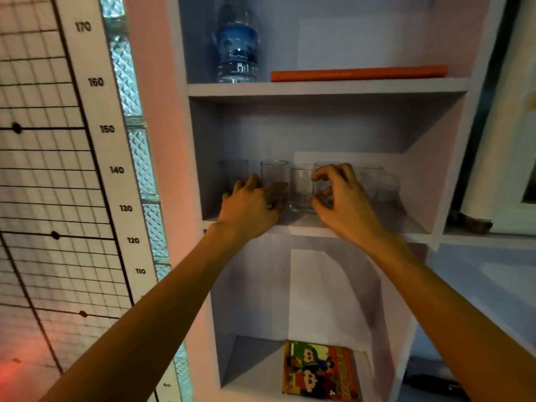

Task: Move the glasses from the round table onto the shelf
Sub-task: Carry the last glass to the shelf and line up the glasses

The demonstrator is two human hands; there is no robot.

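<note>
On the middle shelf [319, 227], your two hands reach among clear glasses [301, 188].

Your left hand [252, 208] lies palm-down by a glass, fingers loosely spread; whether it grips is unclear. Your right hand [339, 195] curls, thumb and fingers apart, beside the centre glass, not closed on it. More glasses stand behind. Above sit a bottle [237, 47] and orange book [359, 73]; below lies a comic [319, 369].
</note>
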